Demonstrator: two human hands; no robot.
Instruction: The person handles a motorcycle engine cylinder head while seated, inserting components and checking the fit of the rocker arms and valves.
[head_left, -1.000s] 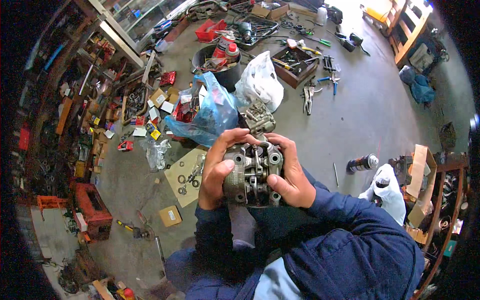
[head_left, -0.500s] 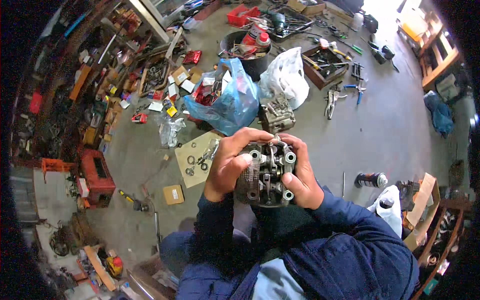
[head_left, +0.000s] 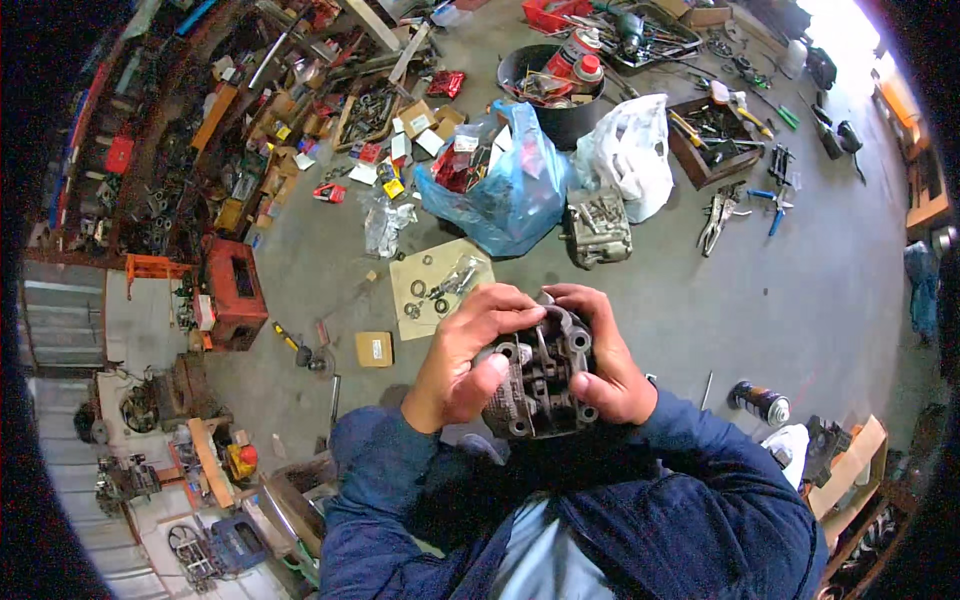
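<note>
I hold a dark grey metal engine part (head_left: 541, 378) with round bores and fins in front of my chest. My left hand (head_left: 462, 358) wraps its left side, thumb across the face and fingers over the top. My right hand (head_left: 606, 358) grips its right side, fingers curled over the top edge. Both dark blue sleeves come up from the lower edge. On the concrete floor just beyond lies a piece of cardboard (head_left: 436, 286) with washers and small metal pieces on it.
A second grey engine block (head_left: 598, 228) sits on the floor beside a blue plastic bag (head_left: 512, 190) and a white bag (head_left: 628, 152). A black tub (head_left: 552, 88), trays of tools, pliers (head_left: 722, 214), a spray can (head_left: 760, 402) and a red box (head_left: 234, 290) surround them.
The view has shifted, so the floor clutter sits lower and more to the right in the picture. My hands keep hold of the engine part, the left thumb now across its face.
</note>
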